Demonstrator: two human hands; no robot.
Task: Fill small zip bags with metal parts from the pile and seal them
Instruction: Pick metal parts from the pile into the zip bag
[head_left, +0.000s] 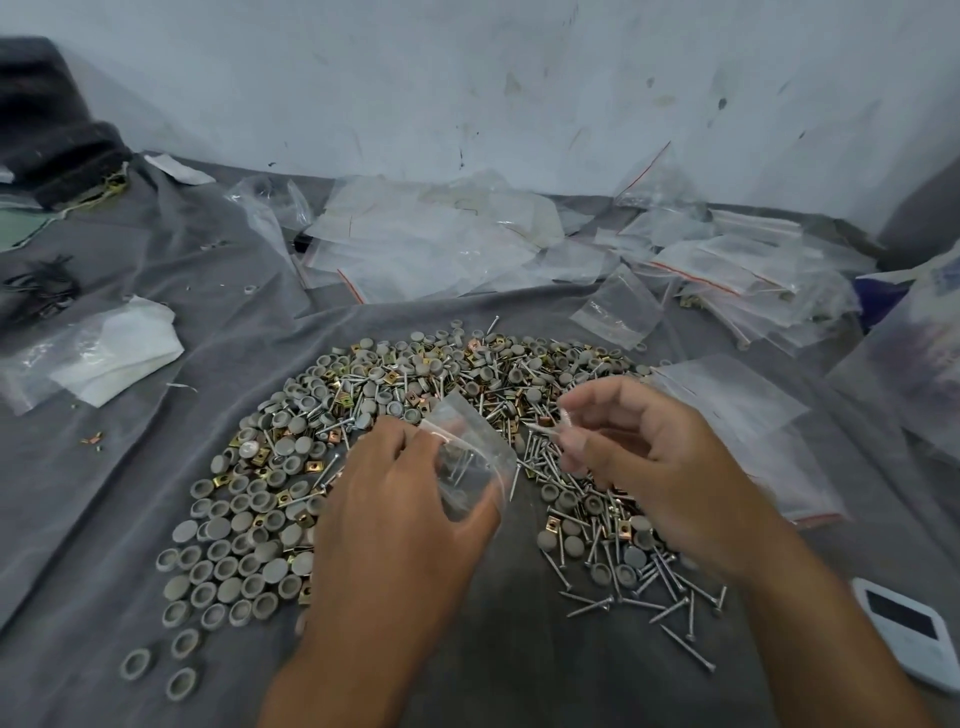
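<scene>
A wide pile of metal parts (415, 384) lies on the grey cloth: grey round caps, brass square clips and silver screws. My left hand (395, 499) holds a small clear zip bag (470, 457) above the pile, its mouth turned to the right, with a few screws inside. My right hand (639, 447) pinches a screw (545, 427) between thumb and fingertips, just right of the bag's mouth. More screws (649, 587) are scattered under my right forearm.
Many empty zip bags (426, 244) with red seal lines are heaped along the back by the wall. More bags (737, 405) lie at the right, a white folded bag (104, 358) at the left. A white device (909, 639) sits at the lower right.
</scene>
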